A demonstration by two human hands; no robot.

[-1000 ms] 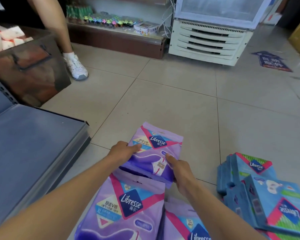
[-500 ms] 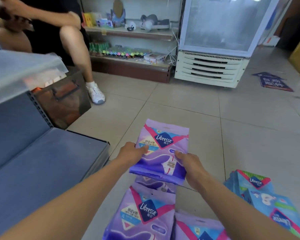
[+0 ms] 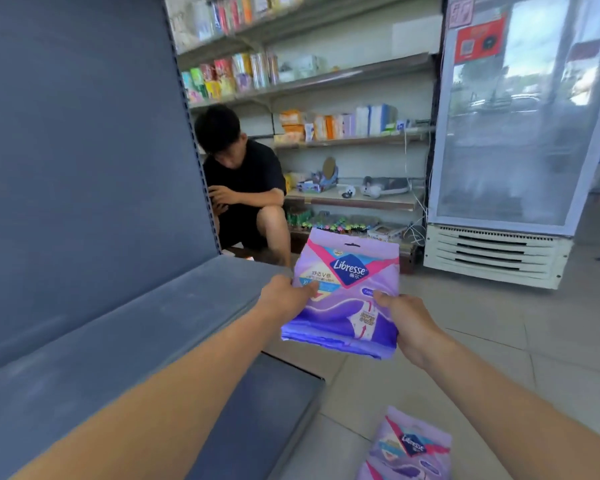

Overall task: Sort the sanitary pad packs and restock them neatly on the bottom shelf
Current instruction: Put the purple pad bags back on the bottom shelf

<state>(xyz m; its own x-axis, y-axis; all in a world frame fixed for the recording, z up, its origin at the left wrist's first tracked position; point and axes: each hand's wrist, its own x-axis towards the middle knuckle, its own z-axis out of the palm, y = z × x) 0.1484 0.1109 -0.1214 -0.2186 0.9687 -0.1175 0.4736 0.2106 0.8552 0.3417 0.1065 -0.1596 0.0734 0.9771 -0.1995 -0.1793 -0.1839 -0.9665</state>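
Starting nearest: second pack (image 3: pixel 409 445), purple, lies flat on the floor (image 3: pixel 499 358) beside the right forearm, cut off by the frame's bottom edge. Left of it, dark bottom shelf (image 3: pixel 264 410), front corner toward the floor tiles. Above that, grey upper shelf (image 3: pixel 125 334) runs left, with the back panel (image 3: pixel 84 133) rising behind it. Both arms are stretched forward. Left grip (image 3: pixel 284 299) pinches the pack (image 3: pixel 347 299) at its left edge, thumb on the front face. Right grip (image 3: pixel 409 323) grasps the right edge, thumb on front, fingers behind. Pack is purple Libresse, in the air above the floor, label upright and facing camera, just right of the upper shelf's end. Beyond: person (image 3: pixel 243 188) in a black top squatting by the panel's edge. Wall shelves (image 3: pixel 343 140) with mixed goods behind. Glass-door fridge (image 3: pixel 516 133) far right.
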